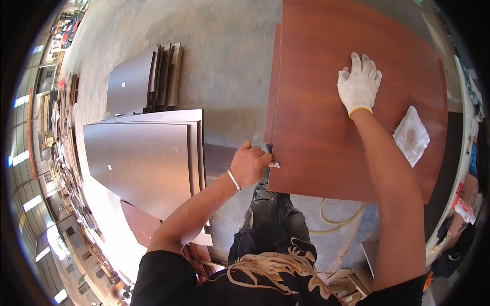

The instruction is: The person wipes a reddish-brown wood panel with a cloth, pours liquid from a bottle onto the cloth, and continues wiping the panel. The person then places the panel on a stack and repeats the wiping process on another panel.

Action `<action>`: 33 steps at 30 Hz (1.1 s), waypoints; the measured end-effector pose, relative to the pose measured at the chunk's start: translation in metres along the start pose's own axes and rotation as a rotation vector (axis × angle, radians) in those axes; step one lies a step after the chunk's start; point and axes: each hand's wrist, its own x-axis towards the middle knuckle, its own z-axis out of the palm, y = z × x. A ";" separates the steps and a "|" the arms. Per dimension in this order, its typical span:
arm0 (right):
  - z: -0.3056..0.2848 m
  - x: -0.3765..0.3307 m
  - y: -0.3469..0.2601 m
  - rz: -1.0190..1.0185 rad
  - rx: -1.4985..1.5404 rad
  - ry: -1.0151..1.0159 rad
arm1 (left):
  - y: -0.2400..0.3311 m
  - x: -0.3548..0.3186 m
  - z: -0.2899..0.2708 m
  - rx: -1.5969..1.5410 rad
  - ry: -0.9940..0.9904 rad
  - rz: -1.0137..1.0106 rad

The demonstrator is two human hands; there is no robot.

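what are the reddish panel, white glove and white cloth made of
The reddish panel is probably wood-based board, smooth with a slight sheen; faint streaks resemble grain, though it could be veneer or laminate. The white glove looks like knitted cotton or a blend, given its matte, textured surface. The white cloth seems a soft fabric, perhaps terry, judging by its fluffy look.
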 end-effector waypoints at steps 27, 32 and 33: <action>-0.015 0.004 -0.004 0.028 -0.003 -0.151 | -0.084 0.063 -0.043 -0.245 0.189 -0.650; -0.013 0.004 -0.002 0.039 0.016 -0.145 | -0.097 0.161 -0.057 -0.237 0.084 -0.440; -0.012 0.003 -0.002 0.042 0.020 -0.146 | -0.100 0.181 -0.058 -0.197 0.056 -0.399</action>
